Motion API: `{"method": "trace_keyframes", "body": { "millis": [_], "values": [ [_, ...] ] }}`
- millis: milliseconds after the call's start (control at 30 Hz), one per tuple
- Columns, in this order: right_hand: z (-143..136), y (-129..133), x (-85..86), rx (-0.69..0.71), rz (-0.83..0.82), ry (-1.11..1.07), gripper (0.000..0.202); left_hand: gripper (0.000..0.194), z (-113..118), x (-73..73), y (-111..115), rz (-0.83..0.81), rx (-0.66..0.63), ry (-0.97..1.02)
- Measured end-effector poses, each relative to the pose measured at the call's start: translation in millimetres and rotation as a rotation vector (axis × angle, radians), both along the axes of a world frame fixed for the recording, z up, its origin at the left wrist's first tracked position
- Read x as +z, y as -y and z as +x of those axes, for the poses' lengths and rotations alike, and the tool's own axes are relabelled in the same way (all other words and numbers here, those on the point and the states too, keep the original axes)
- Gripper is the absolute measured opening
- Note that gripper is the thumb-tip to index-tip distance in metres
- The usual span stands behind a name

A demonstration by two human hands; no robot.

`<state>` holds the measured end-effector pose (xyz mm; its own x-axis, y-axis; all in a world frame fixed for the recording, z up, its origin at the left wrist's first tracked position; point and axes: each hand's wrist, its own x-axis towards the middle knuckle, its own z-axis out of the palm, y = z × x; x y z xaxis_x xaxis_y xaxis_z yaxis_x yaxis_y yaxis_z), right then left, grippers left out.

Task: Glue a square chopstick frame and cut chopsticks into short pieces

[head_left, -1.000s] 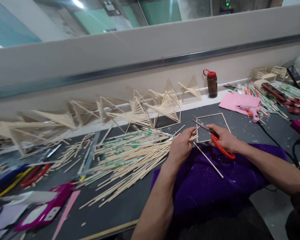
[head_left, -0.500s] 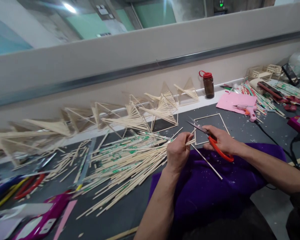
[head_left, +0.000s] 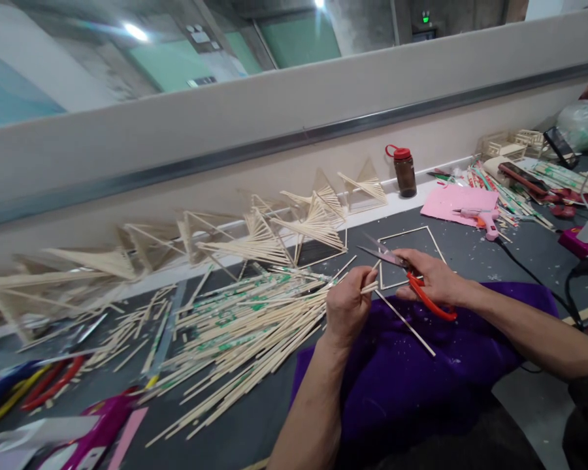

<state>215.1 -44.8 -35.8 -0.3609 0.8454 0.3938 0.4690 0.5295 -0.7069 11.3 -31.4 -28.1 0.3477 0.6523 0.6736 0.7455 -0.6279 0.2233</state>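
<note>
My left hand (head_left: pixel 347 301) is closed around a few thin wooden sticks (head_left: pixel 371 287), whose short ends stick out past the thumb. In my right hand (head_left: pixel 432 279) are scissors (head_left: pixel 418 285) with red handles, their blades parted and pointing left, just above those stick ends. A longer stick (head_left: pixel 406 322) slants from near my left fingers down across a purple cloth (head_left: pixel 396 385). Behind the scissors, a square stick frame (head_left: pixel 434 241) lies flat on the dark tabletop, partly hidden by my right hand. A large pile of loose sticks (head_left: pixel 255 343) spreads left of my left hand.
Twisted stick models (head_left: pixel 313 228) line the wall. A brown bottle (head_left: pixel 405 175) with a red lid stands behind. To the right are a pink glue gun (head_left: pixel 480 217) with its cord, a pink sheet (head_left: pixel 453 198) and a purple power strip (head_left: pixel 583 248). Another red-handled tool (head_left: pixel 71 378) lies far left.
The scissor blades have spread wider and moved slightly left and down. My left hand keeps its hold on the sticks. The camera view has shifted a little.
</note>
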Motion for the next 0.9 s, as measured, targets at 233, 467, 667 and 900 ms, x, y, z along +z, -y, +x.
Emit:
{"method": "trace_keyframes", "body": {
  "millis": [233, 467, 667, 900],
  "values": [
    [-1, 3, 5.2, 0.024, -0.095, -0.048, 0.048, 0.038, 0, 0.1, -1, 0.054, -0.033, 0.023],
    [-1, 0, 1.4, -0.024, -0.087, -0.031, 0.039, 0.033, -1, -4.0, -6, -0.014, -0.016, 0.04],
    [-1, -2, 1.1, -0.045, -0.078, 0.017, 0.034, 0.024, -1, -8.9, -11, -0.022, 0.003, 0.081],
    [2, -2, 4.2, -0.058, -0.036, 0.073, 0.053, 0.023, -2, -9.1, -11, 0.003, -0.072, 0.109]
  ]
}}
